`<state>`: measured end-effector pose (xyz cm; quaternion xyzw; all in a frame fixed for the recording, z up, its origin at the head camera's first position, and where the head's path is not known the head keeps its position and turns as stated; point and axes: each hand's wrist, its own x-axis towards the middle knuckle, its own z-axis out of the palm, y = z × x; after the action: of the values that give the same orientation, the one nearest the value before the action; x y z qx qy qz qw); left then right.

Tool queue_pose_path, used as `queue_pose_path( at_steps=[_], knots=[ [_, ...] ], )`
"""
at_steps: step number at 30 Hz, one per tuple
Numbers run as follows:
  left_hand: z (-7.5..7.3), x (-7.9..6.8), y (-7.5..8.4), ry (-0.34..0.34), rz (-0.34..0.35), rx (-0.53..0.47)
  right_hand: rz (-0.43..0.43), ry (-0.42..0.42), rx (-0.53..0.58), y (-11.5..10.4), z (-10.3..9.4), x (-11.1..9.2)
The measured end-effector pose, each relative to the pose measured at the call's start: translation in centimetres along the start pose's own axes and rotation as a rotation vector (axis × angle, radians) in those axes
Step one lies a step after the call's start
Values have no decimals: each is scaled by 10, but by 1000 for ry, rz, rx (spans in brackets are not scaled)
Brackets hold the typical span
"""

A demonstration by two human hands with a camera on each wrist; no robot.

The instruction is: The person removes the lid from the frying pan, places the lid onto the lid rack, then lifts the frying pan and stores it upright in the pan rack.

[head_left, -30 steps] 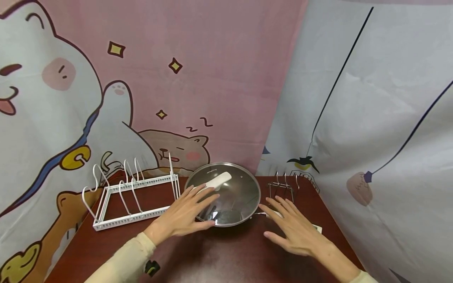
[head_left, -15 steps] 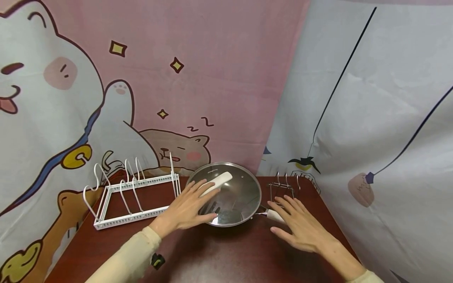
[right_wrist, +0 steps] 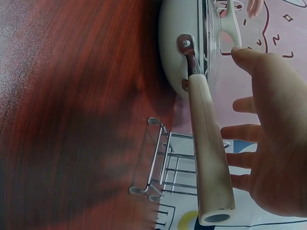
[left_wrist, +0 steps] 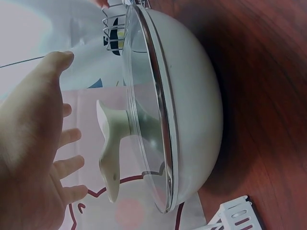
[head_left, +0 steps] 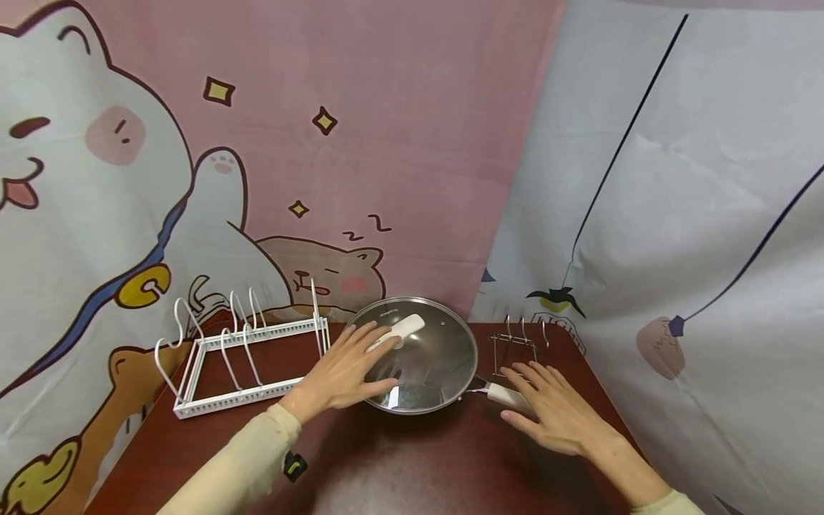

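Note:
A white wok (left_wrist: 196, 105) stands on the table under a clear glass lid (head_left: 444, 357) with a metal rim. On the lid is a pale spoon-shaped knob (head_left: 409, 326). My left hand (head_left: 344, 368) hovers palm down over the lid's left side, fingers spread. In the left wrist view its fingertips are apart from the knob (left_wrist: 112, 143). My right hand (head_left: 556, 411) hangs with fingers extended above the wok's cream handle (head_left: 505, 395). The right wrist view shows the handle (right_wrist: 208, 143) running beneath the fingers, ungripped.
A white adjustable rack (head_left: 241, 390) with upright dividers stands left of the wok. Behind my right hand is a small wire rack (head_left: 515, 340). A small dark object (head_left: 295, 466) shows beside the left sleeve. A printed cloth (head_left: 412, 143) hangs behind the table.
My right hand has shifted right, uncovering more of the wok handle. The left hand drifts slightly right over the lid. The wok and racks stay put, while the whole view slides a little.

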<state>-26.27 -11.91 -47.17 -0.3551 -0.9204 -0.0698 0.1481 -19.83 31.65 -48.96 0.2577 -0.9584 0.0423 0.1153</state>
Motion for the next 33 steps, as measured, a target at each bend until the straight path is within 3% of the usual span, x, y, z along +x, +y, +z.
queue_pose_path(
  at_steps=[8, 16, 26, 33],
  knots=[
    [2, 7, -4, 0, -26, -20, 3, -10, -6, 5, -2, -2],
    [7, 11, -7, 35, -30, 6, 47, -86, 6, 4, -3, -7],
    [7, 16, -8, -16, -136, -35, 104, -199, 37, 5, 2, -11],
    [10, 19, -8, -32, -181, -57, 132, -217, 50, 9, 4, -11]
  ],
)
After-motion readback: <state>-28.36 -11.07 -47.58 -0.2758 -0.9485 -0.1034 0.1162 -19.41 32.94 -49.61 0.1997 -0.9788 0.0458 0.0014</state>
